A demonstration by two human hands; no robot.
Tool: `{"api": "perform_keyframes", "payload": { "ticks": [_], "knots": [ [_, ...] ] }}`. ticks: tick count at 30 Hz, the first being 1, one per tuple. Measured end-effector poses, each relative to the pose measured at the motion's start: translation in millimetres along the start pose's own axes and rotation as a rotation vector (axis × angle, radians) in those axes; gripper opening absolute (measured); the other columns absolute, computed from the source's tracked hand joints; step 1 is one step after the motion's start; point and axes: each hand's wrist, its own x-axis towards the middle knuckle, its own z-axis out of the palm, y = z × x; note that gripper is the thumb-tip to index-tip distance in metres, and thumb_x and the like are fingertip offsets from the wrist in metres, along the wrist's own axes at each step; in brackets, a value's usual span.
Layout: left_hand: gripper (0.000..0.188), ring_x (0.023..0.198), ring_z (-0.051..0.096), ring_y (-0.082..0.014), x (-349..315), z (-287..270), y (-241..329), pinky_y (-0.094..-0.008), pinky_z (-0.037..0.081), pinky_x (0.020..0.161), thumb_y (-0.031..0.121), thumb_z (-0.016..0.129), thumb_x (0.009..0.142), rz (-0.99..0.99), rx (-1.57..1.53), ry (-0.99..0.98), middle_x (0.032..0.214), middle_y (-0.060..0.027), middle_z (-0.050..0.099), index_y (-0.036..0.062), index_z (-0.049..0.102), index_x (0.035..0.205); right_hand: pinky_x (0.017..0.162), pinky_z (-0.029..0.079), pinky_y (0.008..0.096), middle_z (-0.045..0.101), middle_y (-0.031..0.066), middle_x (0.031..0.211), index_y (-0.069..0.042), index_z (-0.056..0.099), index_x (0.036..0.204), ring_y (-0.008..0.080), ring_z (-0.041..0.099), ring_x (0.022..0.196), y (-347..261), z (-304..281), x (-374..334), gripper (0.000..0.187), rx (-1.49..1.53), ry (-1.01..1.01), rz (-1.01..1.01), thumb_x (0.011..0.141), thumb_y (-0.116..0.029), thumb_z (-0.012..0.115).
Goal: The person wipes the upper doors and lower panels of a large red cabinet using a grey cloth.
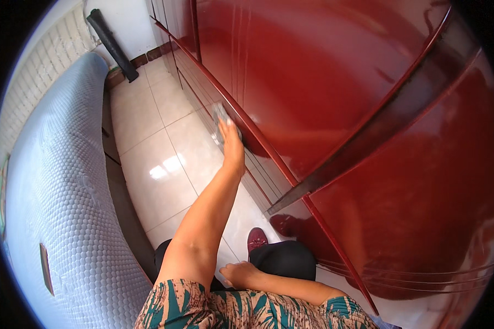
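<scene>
My left hand [230, 135] presses a crumpled grey cloth [219, 112] against the lower side of a glossy dark red cabinet [324, 71]. The fingers lie over the cloth, and both are slightly blurred. My left arm is stretched out ahead. Close to my body, over my lap, my right hand [240, 274] is closed with its fingers curled. Something pale shows at its underside, too little of it to name.
On the left is a bed with a light blue quilted cover [66, 192]. A white ribbed radiator [44, 77] stands behind it. A dark rolled mat [112, 46] leans on the far wall. Pale floor tiles [148, 142] run between bed and cabinet. My dark red shoe [256, 239] is near the cabinet.
</scene>
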Motion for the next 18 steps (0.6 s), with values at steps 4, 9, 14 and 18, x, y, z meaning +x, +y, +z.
{"api": "perform_keyframes", "payload": {
  "ticks": [4,9,14,18],
  "knots": [
    [0.081,0.136,0.030,-0.0288,-52,-9,-66,-0.0402,0.026,0.110,0.062,0.035,0.094,-0.193,-0.063,-0.012,0.152,-0.0150,0.023,0.0195,0.000,0.153,0.078,0.050,0.0480,0.064,0.0192,0.101,-0.003,0.058,0.100,0.0381,0.063,0.091,-2,-9,2,0.022,0.026,-0.066,0.061,0.084,-0.017,0.055],
    [0.080,0.144,0.007,-0.0267,-157,16,-57,-0.0365,0.010,0.115,0.061,0.033,0.095,-0.298,-0.023,-0.102,0.157,-0.0144,0.003,0.0199,-0.004,0.152,0.088,0.046,0.0395,0.061,0.0186,0.112,-0.002,0.058,0.113,0.0293,0.058,0.105,21,42,14,0.029,0.456,0.281,0.169,0.089,-0.018,0.054],
    [0.080,0.143,-0.014,-0.0357,-215,43,-5,-0.0418,-0.003,0.116,0.051,0.030,0.099,-0.194,0.179,-0.216,0.153,-0.0259,-0.014,0.0001,-0.009,0.148,0.093,0.043,0.0339,0.058,0.0160,0.123,-0.002,0.058,0.117,0.0186,0.051,0.113,5,37,-7,0.031,1.599,0.377,0.265,0.094,-0.022,0.051],
    [0.075,0.144,-0.010,-0.0368,-182,47,1,-0.0432,-0.001,0.115,0.049,0.028,0.100,0.009,0.272,-0.104,0.154,-0.0269,-0.011,0.0030,-0.005,0.150,0.093,0.045,0.0368,0.060,0.0183,0.119,-0.003,0.059,0.116,0.0244,0.056,0.112,6,29,-1,0.031,0.876,0.307,0.293,0.092,-0.021,0.052]
  ]
}}
